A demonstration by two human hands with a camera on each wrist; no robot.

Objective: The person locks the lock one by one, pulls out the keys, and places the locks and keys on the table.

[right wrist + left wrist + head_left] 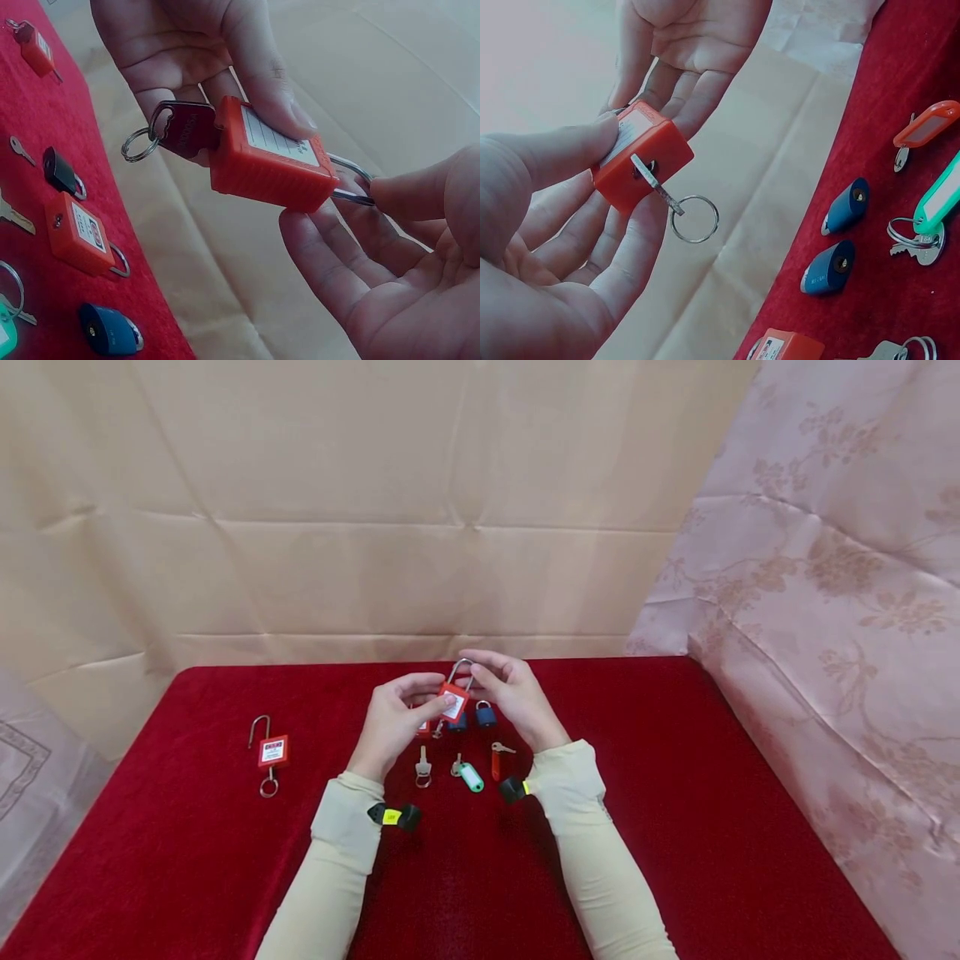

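Evidently, the left hand (pixel 401 714) pinches the body of the red lock (pixel 453 702) between thumb and fingers, and the right hand (pixel 517 697) grips its shackle (pixel 351 166). The lock is held up over the far part of the cloth (pixel 450 877), with a key (pixel 187 129) seated in its base and a ring (pixel 695 219) attached. At the left lies a second lock (pixel 273 751), shackle swung open. Below the hands lie a green tag (pixel 471 777) and an orange tag (pixel 496 765), each with a key.

Red tbl (pixel 712 843) w/ beige bkgd cloth (pixel 375 577)
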